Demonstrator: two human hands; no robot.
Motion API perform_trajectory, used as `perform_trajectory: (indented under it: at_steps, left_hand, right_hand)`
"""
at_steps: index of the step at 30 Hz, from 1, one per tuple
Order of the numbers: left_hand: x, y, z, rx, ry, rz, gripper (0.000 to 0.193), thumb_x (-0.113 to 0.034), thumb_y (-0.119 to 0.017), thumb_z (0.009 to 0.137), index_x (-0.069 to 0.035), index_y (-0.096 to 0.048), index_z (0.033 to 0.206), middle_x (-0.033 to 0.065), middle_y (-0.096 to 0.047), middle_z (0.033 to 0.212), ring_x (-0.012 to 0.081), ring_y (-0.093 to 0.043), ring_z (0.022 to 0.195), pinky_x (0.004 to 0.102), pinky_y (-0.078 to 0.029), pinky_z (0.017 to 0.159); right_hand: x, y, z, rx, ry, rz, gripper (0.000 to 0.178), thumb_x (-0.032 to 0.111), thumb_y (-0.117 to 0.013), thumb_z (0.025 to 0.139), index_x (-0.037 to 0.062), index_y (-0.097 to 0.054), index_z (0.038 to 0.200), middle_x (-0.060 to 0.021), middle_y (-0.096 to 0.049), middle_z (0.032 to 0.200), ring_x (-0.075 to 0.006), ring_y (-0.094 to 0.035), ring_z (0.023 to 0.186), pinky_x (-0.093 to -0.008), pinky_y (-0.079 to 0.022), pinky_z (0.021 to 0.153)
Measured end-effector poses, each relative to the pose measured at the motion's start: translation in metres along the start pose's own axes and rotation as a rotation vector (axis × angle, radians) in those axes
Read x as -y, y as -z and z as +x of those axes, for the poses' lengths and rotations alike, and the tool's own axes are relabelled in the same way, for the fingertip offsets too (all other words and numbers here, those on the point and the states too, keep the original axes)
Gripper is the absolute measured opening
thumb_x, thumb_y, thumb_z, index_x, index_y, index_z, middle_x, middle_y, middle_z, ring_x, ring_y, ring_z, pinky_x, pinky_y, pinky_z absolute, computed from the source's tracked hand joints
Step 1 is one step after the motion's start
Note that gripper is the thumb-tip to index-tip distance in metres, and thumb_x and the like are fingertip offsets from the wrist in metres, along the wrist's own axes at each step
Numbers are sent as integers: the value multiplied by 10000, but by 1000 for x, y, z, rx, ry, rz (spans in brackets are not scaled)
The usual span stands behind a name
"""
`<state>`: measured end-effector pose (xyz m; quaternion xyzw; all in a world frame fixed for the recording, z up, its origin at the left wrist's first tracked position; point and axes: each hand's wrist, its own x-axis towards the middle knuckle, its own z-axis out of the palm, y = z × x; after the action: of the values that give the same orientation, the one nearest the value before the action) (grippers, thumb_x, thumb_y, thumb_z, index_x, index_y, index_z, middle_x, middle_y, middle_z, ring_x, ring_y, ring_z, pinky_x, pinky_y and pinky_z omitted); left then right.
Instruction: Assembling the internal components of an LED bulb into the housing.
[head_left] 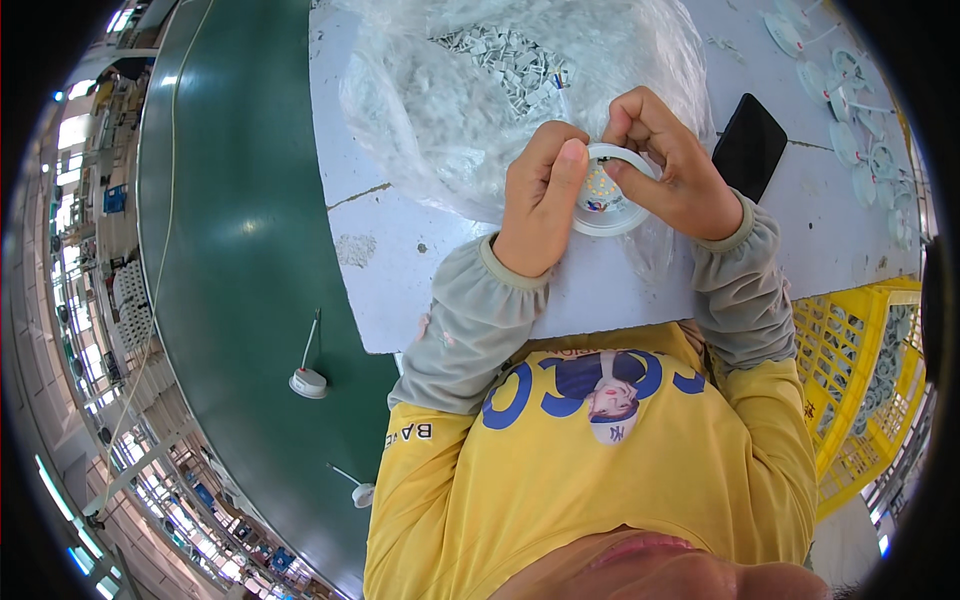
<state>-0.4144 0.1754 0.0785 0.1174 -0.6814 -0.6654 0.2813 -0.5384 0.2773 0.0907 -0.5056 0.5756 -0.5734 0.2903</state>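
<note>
Between my two hands is a round white LED lamp housing (pixel 612 229), its open face showing a board with small yellow LEDs and some coloured wire. My left hand (pixel 540 200) grips its left rim, thumb lying along the edge. On the other side my right hand (pixel 685 175) curls round the far right rim, with the thumb reaching in over the board. What the right fingertips pinch at the far rim is hidden. Just beyond the left fingers, several thin coloured wire ends (pixel 562 80) stick up in front of a clear plastic bag (pixel 420 130).
Small white-grey pieces (pixel 505 65) fill part of the bag. A black phone (pixel 750 148) lies to the right, with several round white lamp parts (pixel 850 140) past it. A yellow crate (pixel 840 390) stands low right. Along the left runs a green belt (pixel 240 250) carrying white lamps (pixel 308 382).
</note>
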Motion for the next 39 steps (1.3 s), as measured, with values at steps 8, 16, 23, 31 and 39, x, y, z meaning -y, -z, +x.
perform_trajectory:
  at_steps: [8, 16, 23, 31, 39]
  left_hand:
    - [0, 0, 0, -10, 5, -37, 232, -194, -407, 915, -10, -496, 805, -2, -439, 723, 70, -361, 657, 218, -319, 593]
    - [0, 0, -1, -11, 28, -74, 239, -205, -411, 917, -16, -496, 798, -8, -439, 716, 62, -356, 657, 214, -316, 591]
    - [-1, 0, 0, -26, 12, -69, 221, -205, -417, 916, -14, -495, 838, -8, -445, 717, 52, -354, 657, 206, -313, 583]
    - [0, -6, -6, -123, -156, -208, 272, -205, -528, 869, 17, -440, 1001, 19, -501, 799, 63, -449, 720, 203, -381, 657]
    - [1, -9, -4, -233, -295, -299, 271, -32, -628, 760, -34, -436, 951, 93, -554, 846, 104, -507, 754, 208, -411, 671]
  right_hand:
    - [1, -1, 0, 6, -5, -7, 277, -36, -553, 726, 39, -397, 942, -15, -405, 761, -86, -366, 660, -217, -341, 594]
    - [4, 0, -1, 39, -18, -39, 272, -64, -517, 743, 40, -383, 955, -8, -402, 808, -74, -404, 710, -205, -353, 655]
    - [6, -3, -1, 22, 16, 28, 278, -14, -536, 751, 36, -402, 989, -24, -430, 808, -82, -422, 702, -204, -365, 645]
    - [7, -5, -2, -122, 93, 191, 384, -8, -552, 738, 16, -416, 1097, -49, -516, 898, -94, -508, 819, -219, -395, 741]
    - [27, -20, -5, -131, 767, -418, 435, 59, -694, 620, 4, -515, 1013, -110, -554, 919, -272, -541, 810, -318, -425, 711]
